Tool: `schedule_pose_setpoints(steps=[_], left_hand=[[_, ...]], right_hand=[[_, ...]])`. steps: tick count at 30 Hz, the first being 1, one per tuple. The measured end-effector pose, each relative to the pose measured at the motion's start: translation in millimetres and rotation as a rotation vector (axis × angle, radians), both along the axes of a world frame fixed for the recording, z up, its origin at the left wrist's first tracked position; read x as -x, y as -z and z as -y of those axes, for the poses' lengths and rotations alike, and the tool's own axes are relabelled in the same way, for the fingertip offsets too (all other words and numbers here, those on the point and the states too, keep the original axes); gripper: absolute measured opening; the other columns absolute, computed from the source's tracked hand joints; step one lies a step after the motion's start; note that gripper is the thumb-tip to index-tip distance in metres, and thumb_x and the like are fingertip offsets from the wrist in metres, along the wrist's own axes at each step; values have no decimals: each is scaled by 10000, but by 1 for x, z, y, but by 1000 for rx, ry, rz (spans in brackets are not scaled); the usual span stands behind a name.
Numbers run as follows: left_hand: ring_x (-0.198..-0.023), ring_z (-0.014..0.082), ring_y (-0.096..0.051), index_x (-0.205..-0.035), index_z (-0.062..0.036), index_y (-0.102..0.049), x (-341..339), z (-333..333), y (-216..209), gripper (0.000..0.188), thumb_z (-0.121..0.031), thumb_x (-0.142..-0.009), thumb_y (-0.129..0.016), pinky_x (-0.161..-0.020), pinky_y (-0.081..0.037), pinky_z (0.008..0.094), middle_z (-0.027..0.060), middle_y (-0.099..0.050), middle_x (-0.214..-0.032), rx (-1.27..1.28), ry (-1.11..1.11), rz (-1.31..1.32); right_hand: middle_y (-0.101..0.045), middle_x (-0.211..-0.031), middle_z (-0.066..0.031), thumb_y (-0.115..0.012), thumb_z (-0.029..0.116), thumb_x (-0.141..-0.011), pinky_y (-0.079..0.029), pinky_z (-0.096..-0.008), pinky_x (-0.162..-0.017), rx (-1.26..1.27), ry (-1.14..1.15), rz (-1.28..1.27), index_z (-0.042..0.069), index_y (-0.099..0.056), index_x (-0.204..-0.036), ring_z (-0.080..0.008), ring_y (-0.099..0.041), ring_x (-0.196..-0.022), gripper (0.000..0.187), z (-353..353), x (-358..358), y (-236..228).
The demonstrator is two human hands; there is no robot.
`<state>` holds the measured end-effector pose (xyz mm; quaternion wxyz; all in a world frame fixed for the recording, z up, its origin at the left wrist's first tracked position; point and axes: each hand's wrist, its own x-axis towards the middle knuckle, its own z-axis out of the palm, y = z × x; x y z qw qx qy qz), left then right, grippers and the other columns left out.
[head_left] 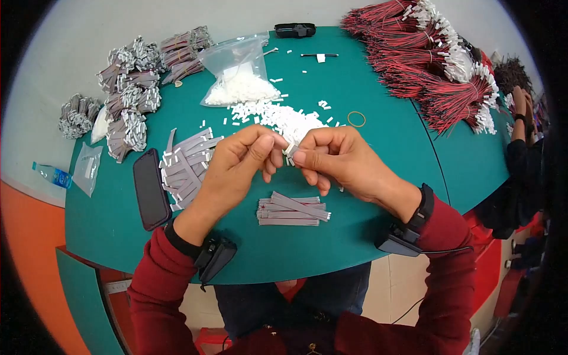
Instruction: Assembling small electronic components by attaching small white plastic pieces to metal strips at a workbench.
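Note:
Over the middle of the table, my left hand (239, 157) and my right hand (346, 157) meet fingertip to fingertip. Between them is a small white connector housing (290, 150), pinched by the right thumb and fingers. The left thumb and forefinger are pinched together at its other side; whatever they grip is mostly hidden. Just below the hands lies a small stack of flat grey ribbon cables (290, 210). Beyond the fingers spreads a loose heap of white connector housings (290, 121). Grey ribbon cables with white ends (188, 168) lie by my left wrist.
A black phone (151, 189) lies at the left. An open clear bag of white housings (239, 86) stands behind. Bundled grey cables (127, 133) fill the far left, red-and-black wire bundles (426, 71) the far right. A rubber band (356, 119) lies nearby. Another person's arm (519, 121) shows at right.

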<state>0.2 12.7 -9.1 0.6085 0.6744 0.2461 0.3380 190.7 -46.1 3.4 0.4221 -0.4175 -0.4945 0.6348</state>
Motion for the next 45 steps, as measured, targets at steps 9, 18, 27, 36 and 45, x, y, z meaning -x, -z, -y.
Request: schedule_pose_setpoints(steps=[9, 18, 27, 36, 45], left_hand=[[-571, 25, -386, -799, -60, -488, -2, 5, -3, 244, -261, -937, -473, -490, -308, 178, -41, -446, -636, 76, 82, -114], [-560, 23, -301, -796, -81, -472, 0, 4, 4, 239, -274, -936, -475, -479, -233, 180, -52, -390, -639, 286, 166, -28], [-589, 22, -314, -783, -63, -462, -4, 11, -10, 249, -256, -941, -463, -490, -239, 191, -45, -381, -659, 151, 143, -163], [-608, 27, -344, -753, -56, -465, 5, -3, -5, 228, -208, -916, -515, -542, -286, 193, -65, -385, -657, -244, -15, -243], [-581, 5, -290, -703, -49, -443, 5, 7, -12, 263, -190, -902, -541, -488, -232, 199, -76, -349, -613, -220, -113, -92]], right_hand=[[-555, -595, -5, -567, 143, -879, -346, -171, -424, -55, -15, 84, 33, -557, -761, -35, -470, -464, 162, 3, 4, 4], [-537, -580, 5, -558, 117, -882, -327, -169, -432, -165, -1, 174, 35, -525, -741, -20, -437, -468, 166, 7, 6, 4], [-542, -570, 1, -550, 120, -886, -326, -172, -425, -142, -20, 170, 24, -534, -740, -22, -441, -463, 175, 6, 6, 5], [-560, -576, -11, -531, 155, -900, -353, -180, -435, -43, -118, 112, -5, -584, -765, -37, -453, -453, 217, 17, 16, 1], [-560, -574, -21, -516, 160, -907, -364, -174, -450, -99, -161, 174, -9, -585, -762, -51, -465, -462, 233, 12, 7, -8]])
